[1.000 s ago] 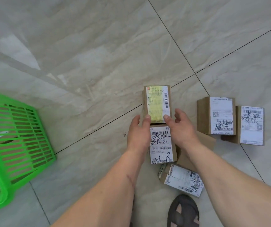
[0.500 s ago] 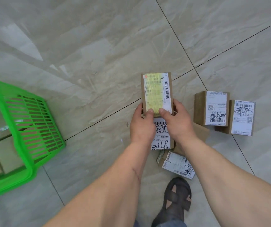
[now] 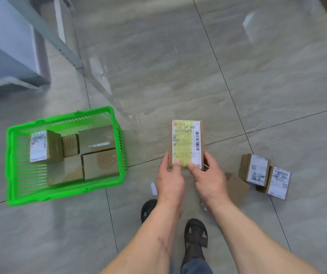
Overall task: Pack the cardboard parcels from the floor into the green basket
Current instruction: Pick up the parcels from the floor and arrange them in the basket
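Your left hand (image 3: 171, 178) and right hand (image 3: 208, 176) both pinch the near end of a cardboard parcel (image 3: 186, 144), held above the floor (image 3: 178, 66) to the right of the green basket (image 3: 12, 165). Its yellow-tinted label shows "001" and a barcode; the rest is blurred. Two labelled parcels (image 3: 265, 176) with handwritten scrawl lie on the floor at your right.

Glossy grey-beige floor tiles (image 3: 158, 66) with dark grout lines, light glaring off them; a grey cabinet (image 3: 6, 46) sits far left.
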